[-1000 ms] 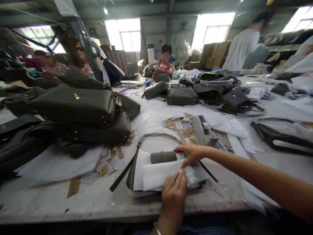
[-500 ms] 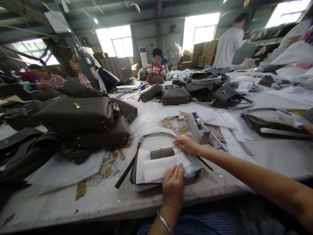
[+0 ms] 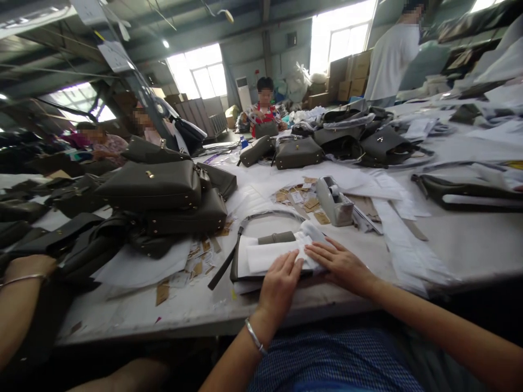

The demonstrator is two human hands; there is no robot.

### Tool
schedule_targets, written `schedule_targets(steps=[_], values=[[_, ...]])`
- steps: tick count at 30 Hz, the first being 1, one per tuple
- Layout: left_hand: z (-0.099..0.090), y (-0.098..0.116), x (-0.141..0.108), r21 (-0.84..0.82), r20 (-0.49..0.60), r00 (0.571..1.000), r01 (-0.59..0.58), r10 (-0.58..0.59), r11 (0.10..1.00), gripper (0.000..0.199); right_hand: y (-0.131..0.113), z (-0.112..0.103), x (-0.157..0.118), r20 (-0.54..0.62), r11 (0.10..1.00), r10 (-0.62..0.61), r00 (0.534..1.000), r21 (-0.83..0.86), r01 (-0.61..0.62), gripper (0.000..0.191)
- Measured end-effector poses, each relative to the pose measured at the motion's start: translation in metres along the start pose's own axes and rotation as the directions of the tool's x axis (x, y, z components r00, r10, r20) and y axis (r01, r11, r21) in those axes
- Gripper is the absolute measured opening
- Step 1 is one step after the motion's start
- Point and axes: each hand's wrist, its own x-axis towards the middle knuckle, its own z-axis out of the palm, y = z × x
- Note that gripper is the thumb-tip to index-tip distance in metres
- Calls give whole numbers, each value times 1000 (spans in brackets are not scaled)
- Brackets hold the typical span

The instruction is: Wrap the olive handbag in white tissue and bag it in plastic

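Observation:
A dark olive handbag (image 3: 236,265) lies on the table in front of me, its handle (image 3: 269,214) arching away at the far side. White foam wrapping (image 3: 261,257) covers much of its upper face, and a rolled olive part shows above the foam. My left hand (image 3: 281,275) rests on the foam near the bag's front edge, fingers stretched out. Beside it, my right hand (image 3: 337,261) lies flat on the wrapping at the bag's right side, its fingers extended. A dark strap (image 3: 222,270) hangs off the left side.
Several olive handbags (image 3: 151,188) are piled at left, with more (image 3: 299,151) at the back. A tape dispenser (image 3: 335,201) stands beyond my right hand, near brown tags (image 3: 312,204). A co-worker's arm (image 3: 24,288) reaches in at far left; people sit and stand behind.
My right hand has come down from the handle's right end onto the wrapping, which is now folded over there. A co-worker's arm has come into view at left.

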Motion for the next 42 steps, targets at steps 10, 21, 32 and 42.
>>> schedule_targets(steps=[10,21,32,42], values=[[-12,-55,-51,296,40,999,-2,-11,955,52,3,-11,-1,-74,996,83,994,-18,-84,67],[7,-61,-60,202,-108,994,22,0,979,43,-80,0,5,343,130,741,577,770,-625,27],[9,-59,-74,183,-210,963,208,-168,961,77,-114,-29,55,308,-219,772,556,950,-222,27],[22,-67,-74,222,-276,954,179,-114,958,64,30,-37,-51,-249,803,594,765,237,-547,36]])
